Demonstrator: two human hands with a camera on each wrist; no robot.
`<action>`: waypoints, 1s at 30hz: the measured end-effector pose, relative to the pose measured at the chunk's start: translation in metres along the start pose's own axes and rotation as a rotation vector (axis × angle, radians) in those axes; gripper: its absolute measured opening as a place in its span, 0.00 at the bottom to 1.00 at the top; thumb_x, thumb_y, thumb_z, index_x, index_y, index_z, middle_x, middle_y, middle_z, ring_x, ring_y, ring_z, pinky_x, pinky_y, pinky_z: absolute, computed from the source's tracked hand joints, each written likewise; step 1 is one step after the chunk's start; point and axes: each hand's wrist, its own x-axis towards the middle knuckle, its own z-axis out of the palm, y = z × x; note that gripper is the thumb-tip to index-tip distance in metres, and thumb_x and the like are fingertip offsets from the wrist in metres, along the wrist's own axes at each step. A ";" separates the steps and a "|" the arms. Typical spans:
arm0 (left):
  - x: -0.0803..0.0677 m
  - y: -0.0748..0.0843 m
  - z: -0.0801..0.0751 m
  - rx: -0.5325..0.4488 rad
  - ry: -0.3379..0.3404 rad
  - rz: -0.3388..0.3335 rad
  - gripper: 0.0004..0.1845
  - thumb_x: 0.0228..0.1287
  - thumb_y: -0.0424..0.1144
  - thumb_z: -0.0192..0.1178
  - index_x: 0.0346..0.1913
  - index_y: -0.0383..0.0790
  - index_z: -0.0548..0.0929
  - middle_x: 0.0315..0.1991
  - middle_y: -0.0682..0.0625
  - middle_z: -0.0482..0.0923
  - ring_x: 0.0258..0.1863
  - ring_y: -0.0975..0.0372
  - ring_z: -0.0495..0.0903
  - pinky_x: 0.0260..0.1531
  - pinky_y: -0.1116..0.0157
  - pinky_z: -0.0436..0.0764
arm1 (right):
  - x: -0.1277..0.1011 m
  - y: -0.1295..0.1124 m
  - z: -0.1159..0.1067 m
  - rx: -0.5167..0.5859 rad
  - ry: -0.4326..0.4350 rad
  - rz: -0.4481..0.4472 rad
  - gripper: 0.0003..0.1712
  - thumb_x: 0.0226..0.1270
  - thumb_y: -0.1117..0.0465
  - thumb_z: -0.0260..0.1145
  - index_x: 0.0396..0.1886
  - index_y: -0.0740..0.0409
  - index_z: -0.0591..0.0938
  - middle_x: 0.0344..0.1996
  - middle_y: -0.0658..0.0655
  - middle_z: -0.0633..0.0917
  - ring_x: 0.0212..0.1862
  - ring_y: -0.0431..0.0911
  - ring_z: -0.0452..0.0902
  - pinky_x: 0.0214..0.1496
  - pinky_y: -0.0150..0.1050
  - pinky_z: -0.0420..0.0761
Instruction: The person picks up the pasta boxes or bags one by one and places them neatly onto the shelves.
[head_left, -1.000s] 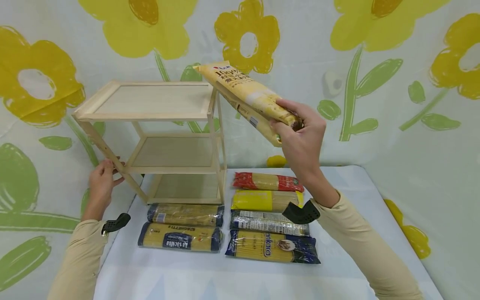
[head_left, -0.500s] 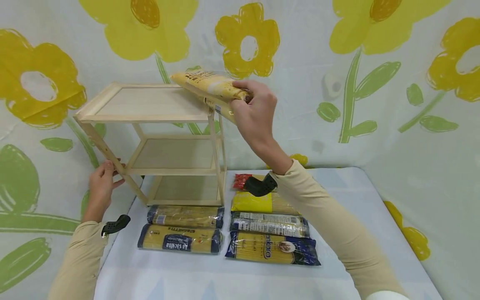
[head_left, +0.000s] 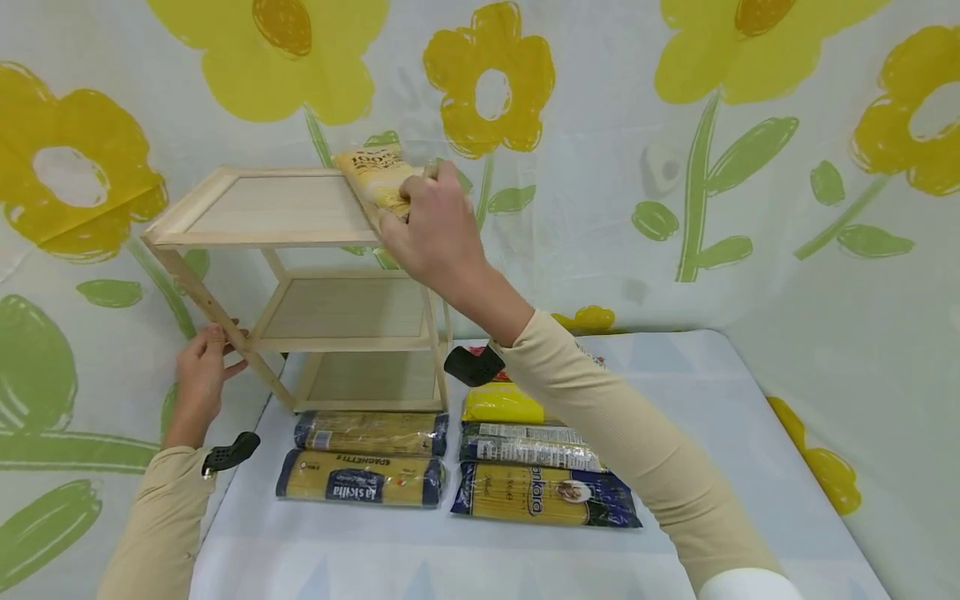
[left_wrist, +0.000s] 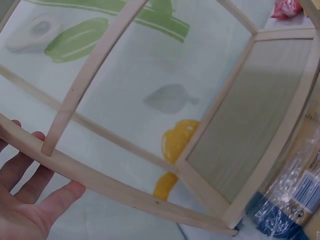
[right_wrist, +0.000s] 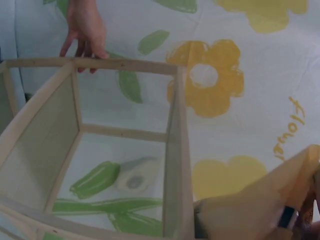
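A three-tier wooden shelf rack (head_left: 277, 204) stands at the back left. At its left post, my left hand (head_left: 201, 367) holds the wood. In the left wrist view, the thumb of the left hand (left_wrist: 35, 200) is on the near side and its fingers reach behind. My right hand (head_left: 442, 229) grips the near end of a yellow pasta packet (head_left: 375, 173) at the right part of the rack's top tier. The hand covers that end, and whether a second packet lies beneath is hidden. In the right wrist view, the packet (right_wrist: 250, 207) appears tilted beside the rack.
Before the rack lie two spaghetti packs, a plain-sided one (head_left: 371, 433) and a labelled one (head_left: 360, 479). To their right, several packs form a column, including a yellow one (head_left: 502, 402) and a blue-ended one (head_left: 543, 496). My right forearm partly covers this column.
My right hand has carried the yellow pasta packet left and lower, from beside the rack to its top tier. My left hand stays on the post.
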 end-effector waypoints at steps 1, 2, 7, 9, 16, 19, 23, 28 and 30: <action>-0.001 0.000 0.000 0.001 0.003 -0.004 0.17 0.70 0.50 0.48 0.50 0.43 0.79 0.44 0.53 0.76 0.44 0.67 0.74 0.32 0.73 0.82 | -0.001 -0.001 0.002 -0.021 -0.029 -0.019 0.11 0.62 0.59 0.60 0.31 0.63 0.82 0.41 0.62 0.76 0.40 0.50 0.72 0.39 0.39 0.76; -0.002 0.000 0.000 0.001 0.007 -0.008 0.17 0.70 0.50 0.48 0.50 0.43 0.79 0.45 0.53 0.76 0.44 0.67 0.74 0.32 0.73 0.82 | -0.003 -0.002 0.004 -0.046 -0.062 -0.037 0.14 0.65 0.56 0.60 0.30 0.63 0.80 0.43 0.63 0.75 0.42 0.51 0.73 0.42 0.39 0.77; -0.004 -0.001 0.003 -0.005 0.016 -0.003 0.18 0.70 0.50 0.48 0.51 0.43 0.79 0.44 0.53 0.77 0.44 0.67 0.75 0.33 0.73 0.82 | -0.007 0.002 0.001 -0.109 -0.239 -0.134 0.22 0.71 0.44 0.54 0.46 0.58 0.79 0.55 0.63 0.73 0.65 0.54 0.62 0.64 0.42 0.66; -0.004 -0.001 0.004 -0.008 0.017 0.008 0.18 0.70 0.50 0.48 0.50 0.43 0.79 0.43 0.52 0.77 0.44 0.66 0.76 0.33 0.72 0.82 | -0.008 0.006 -0.005 -0.081 -0.340 -0.175 0.28 0.70 0.40 0.54 0.57 0.55 0.75 0.60 0.61 0.70 0.68 0.53 0.57 0.67 0.43 0.61; -0.003 0.001 0.003 -0.015 0.016 0.013 0.17 0.71 0.49 0.49 0.50 0.42 0.80 0.44 0.51 0.75 0.44 0.65 0.75 0.33 0.73 0.82 | -0.011 0.019 -0.016 0.028 -0.459 -0.376 0.36 0.63 0.42 0.64 0.64 0.58 0.72 0.56 0.57 0.71 0.55 0.47 0.64 0.58 0.37 0.63; -0.002 0.001 0.001 -0.010 0.017 0.002 0.18 0.71 0.49 0.48 0.51 0.41 0.80 0.44 0.52 0.75 0.44 0.66 0.74 0.33 0.73 0.82 | -0.011 0.018 -0.010 0.049 -0.395 -0.418 0.32 0.62 0.44 0.66 0.57 0.61 0.77 0.44 0.56 0.75 0.44 0.45 0.67 0.48 0.34 0.67; -0.001 0.001 0.001 0.017 0.020 -0.012 0.20 0.69 0.51 0.48 0.53 0.42 0.80 0.43 0.53 0.77 0.44 0.66 0.75 0.33 0.73 0.82 | -0.011 0.014 -0.001 0.018 -0.305 -0.425 0.23 0.61 0.44 0.67 0.44 0.58 0.82 0.32 0.52 0.72 0.33 0.44 0.63 0.39 0.35 0.64; 0.000 -0.002 0.004 0.025 0.048 0.001 0.20 0.69 0.51 0.48 0.52 0.42 0.81 0.43 0.53 0.77 0.43 0.66 0.75 0.32 0.73 0.82 | -0.012 0.005 0.008 -0.063 -0.244 -0.331 0.19 0.64 0.45 0.63 0.31 0.57 0.78 0.28 0.52 0.70 0.33 0.44 0.62 0.39 0.36 0.63; 0.001 -0.002 0.005 0.006 0.055 0.007 0.20 0.69 0.50 0.48 0.52 0.41 0.81 0.43 0.52 0.77 0.43 0.65 0.75 0.31 0.72 0.82 | -0.011 0.000 0.011 -0.097 -0.241 -0.287 0.20 0.65 0.44 0.61 0.29 0.57 0.77 0.28 0.52 0.70 0.33 0.44 0.62 0.39 0.35 0.63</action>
